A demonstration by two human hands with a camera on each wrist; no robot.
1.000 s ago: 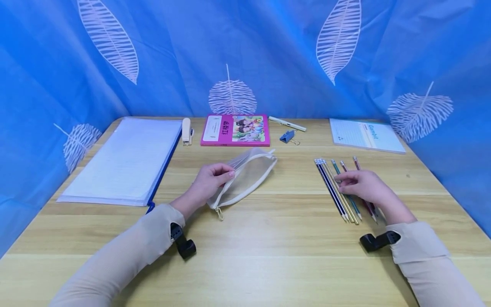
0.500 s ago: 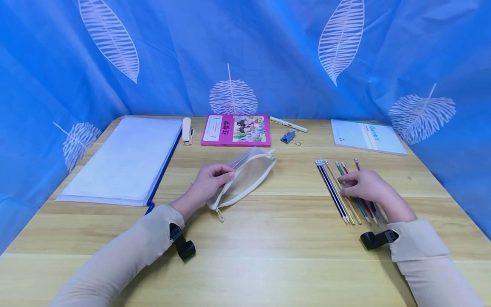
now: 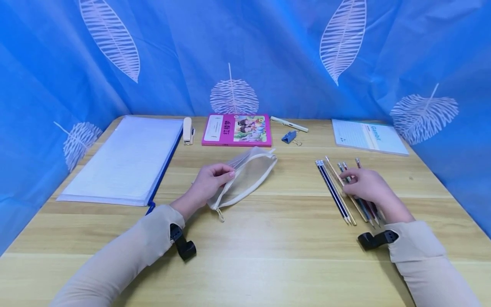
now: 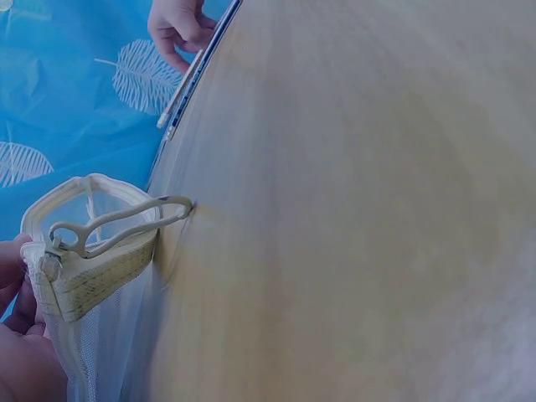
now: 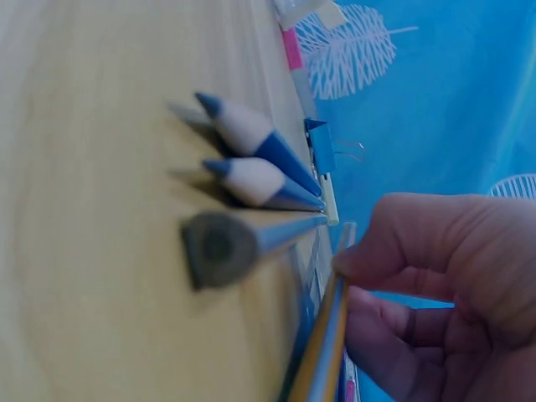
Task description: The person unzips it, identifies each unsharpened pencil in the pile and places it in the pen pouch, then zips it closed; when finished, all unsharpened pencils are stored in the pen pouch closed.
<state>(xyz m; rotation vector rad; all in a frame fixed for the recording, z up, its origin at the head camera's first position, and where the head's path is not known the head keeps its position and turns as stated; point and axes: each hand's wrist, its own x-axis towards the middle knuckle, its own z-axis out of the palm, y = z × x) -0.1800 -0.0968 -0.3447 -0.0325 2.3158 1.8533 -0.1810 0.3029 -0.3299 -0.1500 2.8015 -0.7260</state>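
Observation:
My left hand (image 3: 207, 183) grips the rim of a pale mesh zip pouch (image 3: 247, 189), whose mouth gapes. In the left wrist view a cord loop (image 4: 126, 222) hangs off the zip end of the pouch. My right hand (image 3: 366, 185) pinches a gold pencil (image 5: 327, 343) between thumb and fingers; its upper end looks slightly raised. Left of that hand lie dark striped pencils (image 3: 333, 194) and another gold pencil (image 3: 350, 214). Several coloured pencils (image 3: 374, 213) lie partly hidden under the right hand.
Along the back of the table stand a stapler (image 3: 188, 131), a pink book (image 3: 236, 130), a pen (image 3: 289, 124), a blue binder clip (image 3: 290, 137) and a notebook (image 3: 370, 136). A white zip folder (image 3: 122, 160) lies at left. A blue curtain (image 3: 284, 55) borders the table.
The right hand has shifted slightly right, and a gold pencil has come away from the striped ones toward the coloured pencils. The left hand and pouch have stayed put.

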